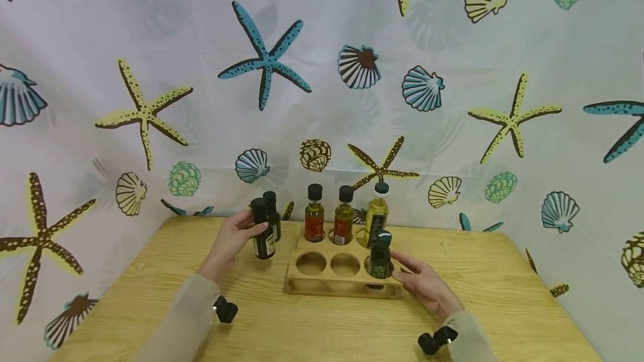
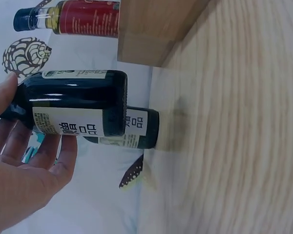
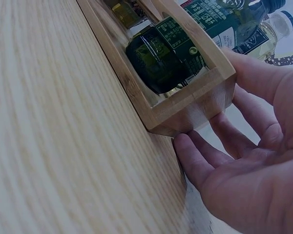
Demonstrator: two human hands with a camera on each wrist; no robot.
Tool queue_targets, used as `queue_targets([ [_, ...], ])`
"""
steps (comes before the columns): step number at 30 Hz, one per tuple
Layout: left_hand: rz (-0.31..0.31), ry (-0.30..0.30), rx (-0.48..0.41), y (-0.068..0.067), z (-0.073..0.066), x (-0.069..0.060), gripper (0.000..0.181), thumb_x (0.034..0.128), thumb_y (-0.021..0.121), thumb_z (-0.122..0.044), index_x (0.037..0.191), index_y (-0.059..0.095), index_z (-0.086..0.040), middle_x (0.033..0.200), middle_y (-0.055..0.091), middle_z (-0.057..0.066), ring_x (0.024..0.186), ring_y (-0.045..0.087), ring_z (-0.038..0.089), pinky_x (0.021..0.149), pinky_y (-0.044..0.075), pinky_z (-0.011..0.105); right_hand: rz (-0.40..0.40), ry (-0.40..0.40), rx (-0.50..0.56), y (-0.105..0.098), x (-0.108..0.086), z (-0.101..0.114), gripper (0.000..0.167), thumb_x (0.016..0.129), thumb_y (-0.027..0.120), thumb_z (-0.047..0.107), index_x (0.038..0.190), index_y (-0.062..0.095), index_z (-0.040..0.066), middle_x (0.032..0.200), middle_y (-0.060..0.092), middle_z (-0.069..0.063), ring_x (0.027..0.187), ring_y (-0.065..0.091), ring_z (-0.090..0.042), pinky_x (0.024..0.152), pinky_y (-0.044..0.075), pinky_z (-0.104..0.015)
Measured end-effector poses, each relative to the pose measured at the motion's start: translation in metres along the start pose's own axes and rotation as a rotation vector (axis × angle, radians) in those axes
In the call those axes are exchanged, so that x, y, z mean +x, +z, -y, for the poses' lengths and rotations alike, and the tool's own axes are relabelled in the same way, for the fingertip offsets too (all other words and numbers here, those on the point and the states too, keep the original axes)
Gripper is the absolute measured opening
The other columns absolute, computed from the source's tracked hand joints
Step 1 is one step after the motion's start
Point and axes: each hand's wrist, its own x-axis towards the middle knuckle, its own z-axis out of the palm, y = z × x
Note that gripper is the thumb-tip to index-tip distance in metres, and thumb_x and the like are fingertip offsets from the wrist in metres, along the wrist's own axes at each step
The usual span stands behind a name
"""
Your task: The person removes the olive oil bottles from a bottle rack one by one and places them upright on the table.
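Observation:
My left hand [image 1: 233, 239] holds a dark glass bottle [image 2: 78, 100] with a black cap and a white label, slightly tilted and raised off the table. Behind it a similar dark bottle [image 1: 274, 218] stands on the table. At the right end of a two-tier wooden bottle rack [image 1: 347, 280], my right hand [image 1: 427, 286] grips the corner, thumb near the upper edge and fingertips against the end panel [image 3: 195, 109]. A green bottle [image 1: 379, 264] stands in the front right hole beside that hand. The other two front holes hold nothing.
On the rack's back tier stand two red-labelled bottles [image 1: 314, 227] and a yellow oil bottle [image 1: 377, 218]. The rack sits on a light wooden table [image 1: 302, 328]. A white curtain [image 1: 322, 116] with starfish and shells hangs behind and along both sides.

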Motion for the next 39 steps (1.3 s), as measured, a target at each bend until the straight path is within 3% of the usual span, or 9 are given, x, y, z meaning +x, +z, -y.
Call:
queue_targets([
  [12, -0.023, -0.024, 0.060, -0.013, 0.003, 0.009, 0.065, 0.0931, 0.069, -0.030, 0.150, 0.043, -0.012, 0.148, 0.047, 0.016, 0.137, 0.044, 0.033, 0.114, 0.032, 0.054, 0.001, -0.002, 0.010, 0.000, 0.002, -0.001, 0.062, 0.097, 0.061, 0.008, 0.152, 0.035, 0.007, 0.164, 0.009, -0.019, 0.148, 0.018, -0.040, 0.119, 0.015, -0.057],
  [22, -0.057, -0.028, 0.045, -0.019, 0.008, 0.021, 0.063, 0.0970, 0.064, -0.025, 0.152, 0.037, -0.011, 0.151, 0.043, 0.017, 0.140, 0.040, 0.033, 0.116, 0.031, 0.051, 0.002, 0.000, 0.003, -0.002, 0.002, -0.002, 0.063, 0.097, 0.062, 0.011, 0.153, 0.034, 0.008, 0.164, 0.008, -0.019, 0.148, 0.018, -0.041, 0.119, 0.016, -0.057],
  [39, -0.190, -0.071, -0.016, -0.026, 0.025, 0.046, 0.064, 0.0979, 0.062, -0.020, 0.154, 0.032, -0.010, 0.155, 0.038, 0.015, 0.144, 0.035, 0.032, 0.118, 0.028, 0.049, 0.010, 0.010, -0.003, -0.003, 0.000, 0.001, 0.063, 0.097, 0.061, 0.012, 0.154, 0.033, 0.009, 0.164, 0.007, -0.019, 0.148, 0.017, -0.041, 0.118, 0.016, -0.058],
])
